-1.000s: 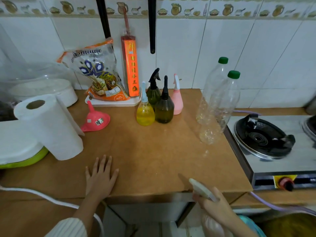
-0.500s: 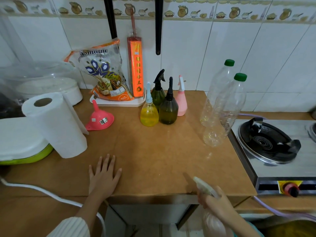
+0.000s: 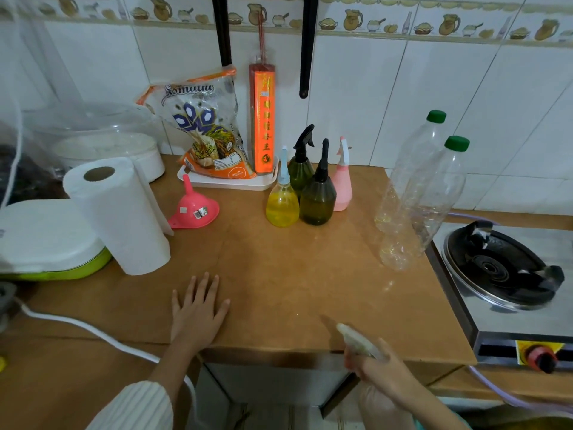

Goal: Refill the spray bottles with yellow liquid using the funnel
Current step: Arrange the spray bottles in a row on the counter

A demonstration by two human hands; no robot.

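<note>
The right hand [image 3: 383, 372] gripped a clear spray bottle [image 3: 361, 341] below the bench's front edge; the left hand [image 3: 198, 308] lay flat, empty; the funnel [image 3: 194, 206] sat upended near the back; a slip could drop the bottle.

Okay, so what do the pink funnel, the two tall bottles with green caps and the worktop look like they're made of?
The funnel looks like moulded plastic, glossy, with a price sticker still on it. The two tall bottles seem thin clear plastic: see-through, ribbed, with green screw caps. The worktop looks like matt brown board, maybe fibreboard or laminate; its flat, grainless surface leaves that open.
</note>
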